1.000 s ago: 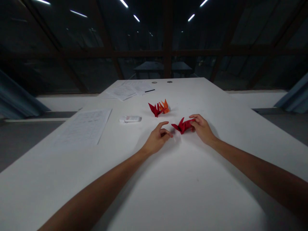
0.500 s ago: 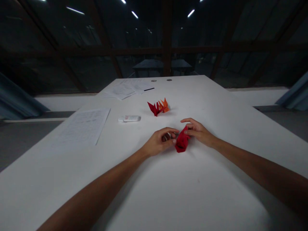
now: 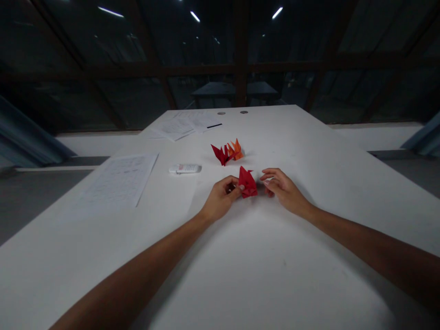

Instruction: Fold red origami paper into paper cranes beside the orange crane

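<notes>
My left hand (image 3: 223,196) pinches a red origami crane (image 3: 248,184) at its left side, with the thumb in front and the other fingers behind. The crane's pointed top is up, just above the white table. To the right of it, my right hand (image 3: 280,189) is apart from the paper, fingers loosely curled with gaps between them and nothing held. Beyond the hands stand a dark red paper crane (image 3: 222,155) and an orange paper crane (image 3: 236,149), close against each other.
A white tube-like item with printing (image 3: 184,169) lies left of the cranes. Sheets of written paper (image 3: 118,176) are at the left, with more papers (image 3: 177,128) and a dark pen (image 3: 214,125) farther back. Two round discs (image 3: 244,112) sit near the table's far edge.
The red crane has passed from my right hand to my left and turned, its pointed part now upward. It has moved a little away and left. My right hand has let go.
</notes>
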